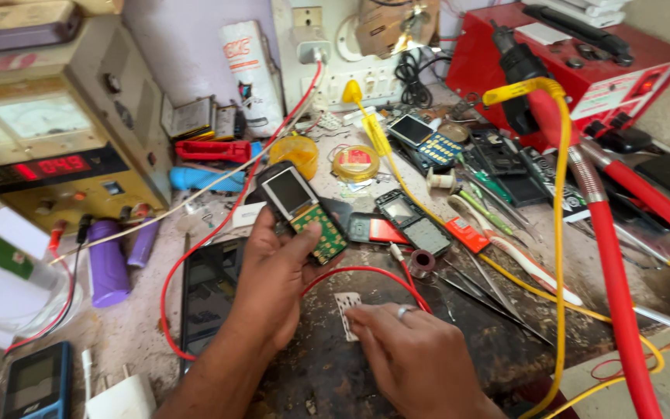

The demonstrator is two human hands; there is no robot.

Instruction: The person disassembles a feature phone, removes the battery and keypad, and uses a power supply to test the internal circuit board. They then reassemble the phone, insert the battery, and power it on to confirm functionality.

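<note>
My left hand (273, 279) holds an opened small phone (301, 209) with a bare screen and green circuit board, lifted above the bench. My right hand (416, 353), a ring on one finger, rests palm down on the dark mat (335, 365), fingertips on a small white keypad sheet (346, 312). A red wire (366, 271) loops between both hands. Another dismantled phone (412, 221) and a red-edged phone part (374, 230) lie just beyond.
A beige power supply (56, 132) with a red display stands at left, purple cylinders (108, 264) before it. A red station (583, 70) sits at back right with red hoses (618, 279) and a yellow cable (560, 233). Tweezers (482, 299), screwdrivers and a dark tablet (207, 295) clutter the bench.
</note>
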